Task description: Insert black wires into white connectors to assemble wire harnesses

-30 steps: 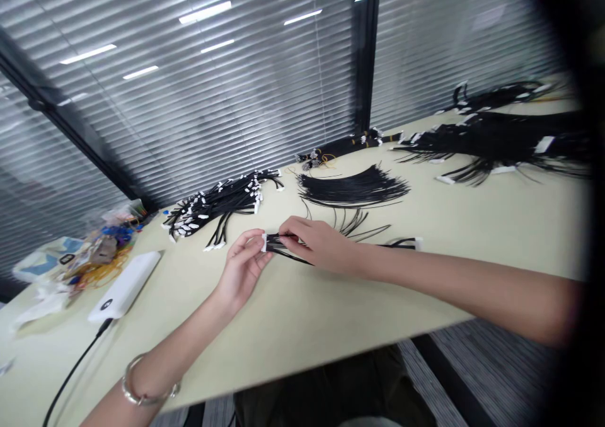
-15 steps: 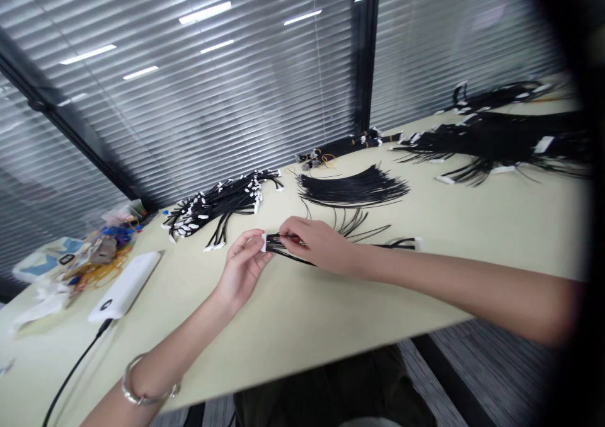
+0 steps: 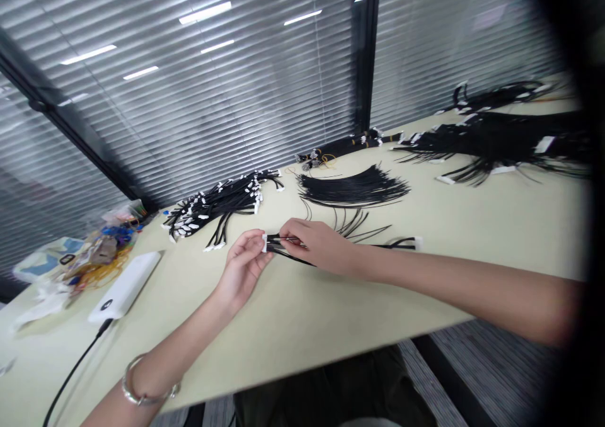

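The left hand (image 3: pixel 243 266) pinches a white connector (image 3: pixel 265 243) between thumb and fingers. The right hand (image 3: pixel 316 244), just beside it, has thumb and forefinger closed on thin black wires (image 3: pixel 289 257) that run out of that connector; how many it grips cannot be told. The wires pass under and behind the right hand, some loose ends fanning out beyond its knuckles, and a second connector (image 3: pixel 418 244) shows past the right wrist, above the forearm.

Beyond the right hand lies a sheaf of loose wires (image 3: pixel 354 186), with tied bundles (image 3: pixel 343 148) farther back. Beyond the left hand is a heap of harnesses (image 3: pixel 220 200) with white ends. Far to the right of both hands spreads a larger pile (image 3: pixel 501 137). Left of the left forearm, a white box (image 3: pixel 125 287) rests on the table (image 3: pixel 293 332), a black cable (image 3: pixel 73 373) plugged into its near end. A bracelet (image 3: pixel 137 383) circles the left forearm.
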`<action>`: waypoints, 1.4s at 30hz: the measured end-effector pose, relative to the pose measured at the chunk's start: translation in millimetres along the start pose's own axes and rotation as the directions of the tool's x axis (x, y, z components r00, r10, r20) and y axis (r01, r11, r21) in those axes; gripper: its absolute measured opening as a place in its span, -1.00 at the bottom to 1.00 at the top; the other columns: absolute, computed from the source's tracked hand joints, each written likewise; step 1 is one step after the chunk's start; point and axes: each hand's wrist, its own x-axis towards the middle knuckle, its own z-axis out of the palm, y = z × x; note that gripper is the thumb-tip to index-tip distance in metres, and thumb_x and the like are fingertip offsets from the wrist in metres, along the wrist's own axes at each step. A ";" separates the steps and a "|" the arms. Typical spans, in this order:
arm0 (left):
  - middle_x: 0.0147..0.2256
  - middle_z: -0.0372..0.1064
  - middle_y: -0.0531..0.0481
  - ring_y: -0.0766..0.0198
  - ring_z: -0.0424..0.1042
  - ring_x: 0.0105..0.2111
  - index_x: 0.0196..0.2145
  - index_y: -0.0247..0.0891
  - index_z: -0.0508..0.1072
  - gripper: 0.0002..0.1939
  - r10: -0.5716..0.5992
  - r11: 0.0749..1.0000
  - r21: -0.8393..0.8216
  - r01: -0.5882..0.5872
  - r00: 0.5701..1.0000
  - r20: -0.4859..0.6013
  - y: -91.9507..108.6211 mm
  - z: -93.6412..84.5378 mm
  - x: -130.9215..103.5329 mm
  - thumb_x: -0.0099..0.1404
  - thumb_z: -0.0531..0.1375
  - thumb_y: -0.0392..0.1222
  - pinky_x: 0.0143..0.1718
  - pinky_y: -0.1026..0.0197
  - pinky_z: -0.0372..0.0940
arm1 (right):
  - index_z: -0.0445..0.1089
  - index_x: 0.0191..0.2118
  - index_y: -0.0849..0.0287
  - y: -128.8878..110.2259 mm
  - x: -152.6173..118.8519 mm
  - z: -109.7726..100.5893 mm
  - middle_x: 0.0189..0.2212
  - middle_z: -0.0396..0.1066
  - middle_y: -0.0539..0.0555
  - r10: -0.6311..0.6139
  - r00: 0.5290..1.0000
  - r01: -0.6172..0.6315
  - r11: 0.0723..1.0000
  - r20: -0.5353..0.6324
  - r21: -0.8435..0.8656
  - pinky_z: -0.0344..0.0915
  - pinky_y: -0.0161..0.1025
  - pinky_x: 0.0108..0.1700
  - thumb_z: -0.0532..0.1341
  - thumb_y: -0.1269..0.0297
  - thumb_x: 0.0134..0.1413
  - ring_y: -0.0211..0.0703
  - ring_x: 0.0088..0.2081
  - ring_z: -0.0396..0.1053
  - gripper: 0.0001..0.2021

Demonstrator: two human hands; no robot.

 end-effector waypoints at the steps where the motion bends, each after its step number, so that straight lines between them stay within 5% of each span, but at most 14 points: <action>1: -0.35 0.36 0.06 0.43 0.36 -0.41 -0.25 -0.26 0.44 -0.75 0.001 1.000 0.000 -0.001 1.000 -0.002 -0.2 -0.4 0.2 0.06 0.30 -0.34 -0.29 0.37 0.38 | 0.23 -0.25 0.19 -0.4 0.1 -0.3 -0.35 0.34 0.02 0.001 1.000 -0.001 1.000 0.002 0.000 0.13 -0.33 -0.35 0.02 0.30 0.20 -0.30 -0.40 0.26 -0.89; 17: -0.34 0.33 0.07 0.43 0.35 -0.35 -0.22 -0.22 0.43 -0.73 -0.013 0.999 0.043 0.011 0.999 0.033 -2.7 -2.9 -1.7 0.09 0.29 -0.36 -0.23 0.35 0.36 | 0.26 -0.26 0.19 -4.3 -2.1 0.5 -0.37 0.35 0.00 -0.008 1.000 0.008 1.000 -0.014 -0.004 0.14 -0.34 -0.35 0.05 0.34 0.17 -0.31 -0.41 0.26 -0.92; 36: -0.32 0.30 0.07 0.44 0.34 -0.33 -0.24 -0.24 0.37 -0.82 -0.062 0.998 0.040 0.054 0.976 0.210 -2.0 -4.3 -6.5 0.19 0.21 -0.39 -0.22 0.36 0.35 | 0.25 -0.20 0.19 0.4 -6.2 0.4 -0.33 0.33 0.01 -0.133 0.991 0.134 0.990 0.029 -0.049 0.17 -0.34 -0.32 -0.02 0.27 0.25 -0.31 -0.35 0.27 -0.83; 42: -0.28 0.29 0.05 0.41 0.35 -0.29 -0.17 -0.22 0.37 -0.74 -0.052 0.997 0.071 0.042 0.987 0.152 -3.8 -4.8 -2.9 0.17 0.21 -0.40 -0.18 0.33 0.35 | 0.26 -0.20 0.21 -0.5 -5.3 -0.2 -0.33 0.32 0.04 -0.149 0.986 0.155 0.984 0.067 -0.091 0.20 -0.31 -0.28 -0.04 0.28 0.26 -0.27 -0.32 0.28 -0.82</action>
